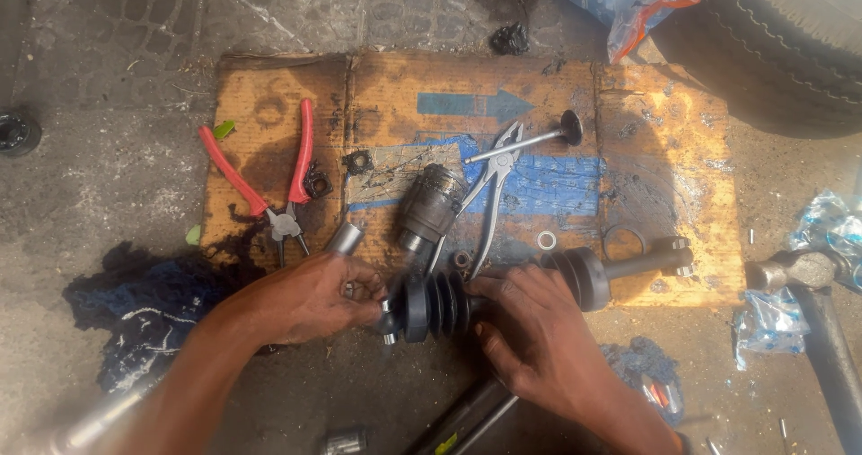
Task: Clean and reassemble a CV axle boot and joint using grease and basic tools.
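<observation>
- Greasy cardboard sheet on paved ground carries the parts.
- Left hand pinches the axle shaft's end; right hand clasps the ribbed rubber boot at 6 o'clock.
- Step, judged: seating boot; next needs clamp pliers, 12 o'clock.

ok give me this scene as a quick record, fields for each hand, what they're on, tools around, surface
left hand: fingers at the open wide end of the black ribbed rubber boot
right hand: gripping the boot's narrow end on the axle shaft
second boot: further along the shaft
tools: red-handled pliers, metal pliers, engine valve, hammer
loose part: greasy metal joint housing
surface: oil-stained cardboard on pavement
nearby: tyre, dark rag
</observation>
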